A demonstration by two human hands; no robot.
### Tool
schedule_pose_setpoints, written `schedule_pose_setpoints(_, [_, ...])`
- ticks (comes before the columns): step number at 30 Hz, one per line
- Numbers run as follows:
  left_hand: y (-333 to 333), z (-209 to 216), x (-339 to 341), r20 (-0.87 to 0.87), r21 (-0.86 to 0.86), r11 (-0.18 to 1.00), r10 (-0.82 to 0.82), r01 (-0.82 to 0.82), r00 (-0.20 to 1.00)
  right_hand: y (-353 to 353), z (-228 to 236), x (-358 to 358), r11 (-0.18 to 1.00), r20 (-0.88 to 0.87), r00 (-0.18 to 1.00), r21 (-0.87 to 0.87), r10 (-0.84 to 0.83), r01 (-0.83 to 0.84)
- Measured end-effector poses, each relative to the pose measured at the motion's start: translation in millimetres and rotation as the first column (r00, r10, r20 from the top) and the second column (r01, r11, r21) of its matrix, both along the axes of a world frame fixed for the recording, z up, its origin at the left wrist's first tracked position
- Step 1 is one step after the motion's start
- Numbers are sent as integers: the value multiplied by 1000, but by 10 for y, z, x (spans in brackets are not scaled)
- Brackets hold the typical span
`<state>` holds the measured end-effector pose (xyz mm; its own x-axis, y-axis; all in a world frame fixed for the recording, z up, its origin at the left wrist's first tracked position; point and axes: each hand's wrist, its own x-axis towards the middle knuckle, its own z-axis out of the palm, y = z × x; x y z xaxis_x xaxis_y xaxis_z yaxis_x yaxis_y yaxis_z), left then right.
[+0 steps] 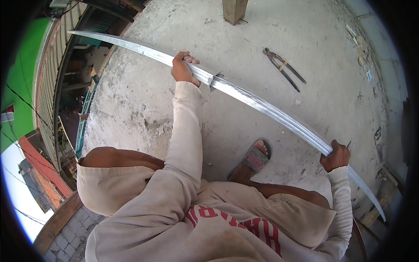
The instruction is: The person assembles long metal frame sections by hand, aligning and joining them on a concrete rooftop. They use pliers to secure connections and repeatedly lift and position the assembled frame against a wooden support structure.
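Observation:
A long, shiny metal channel [270, 112] stretches across the view from the upper left to the lower right, bent into an arc by the lens. My left hand [184, 67] is wrapped round it on the left part, fingers curling over its far edge. Toward the right end my right hand [335, 156] grips it too. Just right of my left hand, a small metal tab or wire band [213, 80] crosses the channel, with thin bits sticking out. Pincers [283, 69] with dark, yellow-marked handles lie on the concrete beyond the channel, touched by neither hand.
Rough grey concrete floor [244, 48] spreads beneath. A wooden post [235, 11] stands at the far side. Rubble [361, 48] lines the right wall. On the left, the floor ends above a lower area with a teal railing [85, 118]. My sandalled foot [257, 157] is below the channel.

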<state>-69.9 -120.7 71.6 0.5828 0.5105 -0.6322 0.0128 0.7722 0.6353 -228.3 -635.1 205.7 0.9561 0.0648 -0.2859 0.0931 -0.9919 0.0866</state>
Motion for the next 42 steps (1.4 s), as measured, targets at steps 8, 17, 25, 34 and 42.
schedule_pose_setpoints(8, [-193,63,242,89,-62,997,46,-40,995,203,3,178,999,33,999,-33,-34,35])
schedule_pose_setpoints(17, [-359,-69,343,77,-43,998,42,-39,996,567,-59,440,992,-131,985,-74,-113,104])
schedule_pose_setpoints(25, [-268,-251,245,102,-43,997,-67,71,993,521,-117,383,999,-64,997,-3,-50,50])
schedule_pose_setpoints(34, [532,-331,507,64,76,995,54,-58,996,289,7,288,982,3,999,182,-54,53])
schedule_pose_setpoints(42, [1085,-399,670,190,-55,999,13,-3,982,-955,64,-15,998,18,998,41,-53,52])
